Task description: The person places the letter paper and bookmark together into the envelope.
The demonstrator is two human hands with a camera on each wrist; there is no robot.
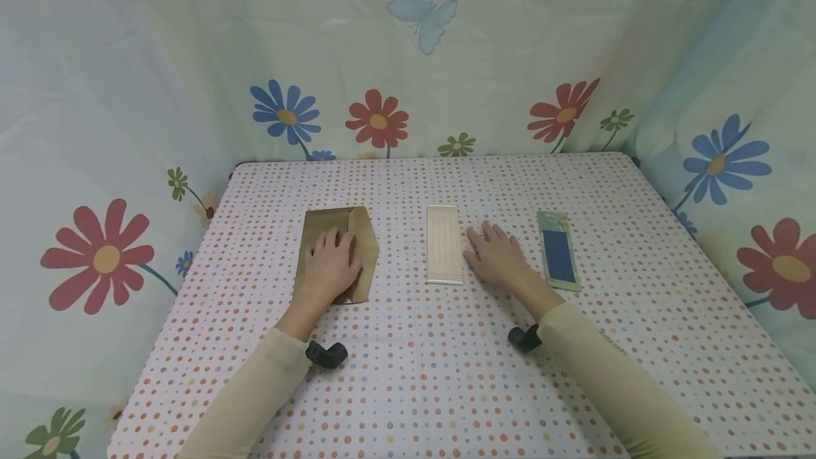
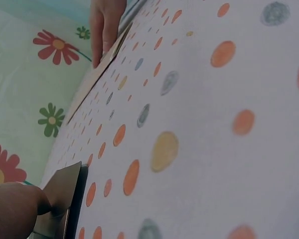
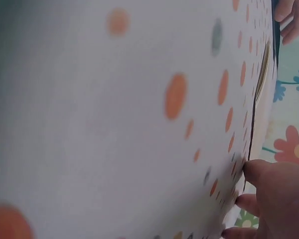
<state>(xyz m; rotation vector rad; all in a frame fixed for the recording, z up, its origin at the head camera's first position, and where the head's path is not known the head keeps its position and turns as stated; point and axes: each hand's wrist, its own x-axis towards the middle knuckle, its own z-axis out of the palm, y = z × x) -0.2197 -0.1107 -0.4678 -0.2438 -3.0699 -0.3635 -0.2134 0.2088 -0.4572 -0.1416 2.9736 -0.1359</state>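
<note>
A brown envelope (image 1: 365, 253) lies on the left of the table, its pointed flap unfolded to the right. My left hand (image 1: 333, 264) rests on it with fingers spread; the left wrist view shows part of the envelope (image 2: 63, 185) beside a fingertip. At the middle is a cream lined paper (image 1: 444, 246) with pale bands at its top and bottom ends. Just right of it, my right hand (image 1: 499, 258) rests with spread, relaxed fingers, fingertips close to the paper's right edge. In the right wrist view, that hand's fingers (image 3: 261, 174) point down toward the table.
To the right of my right hand lies a green patterned card (image 1: 561, 282) with a dark blue rectangle. The table (image 1: 408, 374) wears a dotted cloth. Flowered curtains (image 1: 497, 34) hang behind it and along both sides. A black wrist device (image 1: 327, 355) sits at each sleeve's cuff.
</note>
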